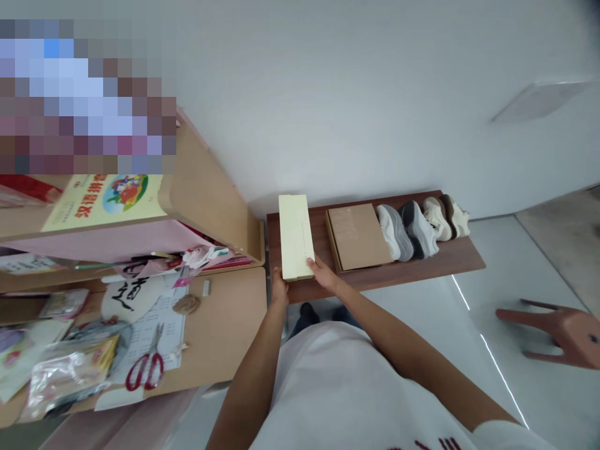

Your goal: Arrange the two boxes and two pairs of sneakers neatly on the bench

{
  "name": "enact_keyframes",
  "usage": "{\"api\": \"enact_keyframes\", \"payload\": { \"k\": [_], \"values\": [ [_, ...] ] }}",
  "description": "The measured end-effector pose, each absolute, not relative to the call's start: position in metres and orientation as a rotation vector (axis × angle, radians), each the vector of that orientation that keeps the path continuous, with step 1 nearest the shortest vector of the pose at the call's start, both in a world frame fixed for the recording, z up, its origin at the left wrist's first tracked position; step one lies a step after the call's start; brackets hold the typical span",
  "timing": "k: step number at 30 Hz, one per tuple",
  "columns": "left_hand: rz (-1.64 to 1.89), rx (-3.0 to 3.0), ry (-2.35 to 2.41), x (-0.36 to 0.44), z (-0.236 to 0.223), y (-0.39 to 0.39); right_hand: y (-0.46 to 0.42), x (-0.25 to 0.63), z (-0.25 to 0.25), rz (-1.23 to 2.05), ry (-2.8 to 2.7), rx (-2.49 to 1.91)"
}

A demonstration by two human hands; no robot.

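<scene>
A long pale-yellow box (pixel 295 234) lies over the left end of the brown wooden bench (pixel 321 289). My left hand (pixel 279 287) grips its near left corner, and my right hand (pixel 323 272) holds its near right edge with the thumb on top. Just right of it sits a brown cardboard box (pixel 359 236) on the same board. Beyond that stand white-and-grey sneakers (pixel 394 231), grey-and-black sneakers (pixel 419 230) and cream-and-brown shoes (pixel 447 217) in a row. Whether the yellow box rests on the bench or is slightly lifted, I cannot tell.
To the left is a desk (pixel 234 312) with red-handled scissors (pixel 146 369), papers, a twine coil (pixel 186 304) and plastic bags (pixel 70 369). A shelf (pixel 206 178) rises behind it. A brown plastic stool (pixel 562 334) stands on the floor at right. A white wall (pixel 351 112) backs the bench.
</scene>
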State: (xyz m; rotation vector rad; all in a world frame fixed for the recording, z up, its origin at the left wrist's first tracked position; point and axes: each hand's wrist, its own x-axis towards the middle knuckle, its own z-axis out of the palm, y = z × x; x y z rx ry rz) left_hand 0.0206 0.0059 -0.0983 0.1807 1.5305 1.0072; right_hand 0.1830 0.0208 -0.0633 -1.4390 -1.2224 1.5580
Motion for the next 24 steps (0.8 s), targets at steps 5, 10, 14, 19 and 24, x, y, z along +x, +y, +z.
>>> {"api": "enact_keyframes", "payload": {
  "k": [5,10,14,19,24],
  "values": [
    [0.921,0.134,1.673,0.013,-0.115,0.003,0.019,0.191,-0.066,1.669,-1.052,-1.400],
    [0.907,0.093,1.653,0.014,-0.125,0.008,0.016,0.207,-0.066,1.752,-0.870,-1.497],
    [0.936,0.046,1.581,0.019,-0.128,0.009,0.015,0.214,-0.064,1.730,-0.828,-1.548],
    [0.949,0.028,1.578,0.020,-0.124,0.008,0.011,0.219,-0.063,1.615,-0.930,-1.546],
    [0.996,0.029,1.456,0.011,-0.113,0.006,0.011,0.225,-0.070,1.432,-1.142,-1.549]
  ]
}}
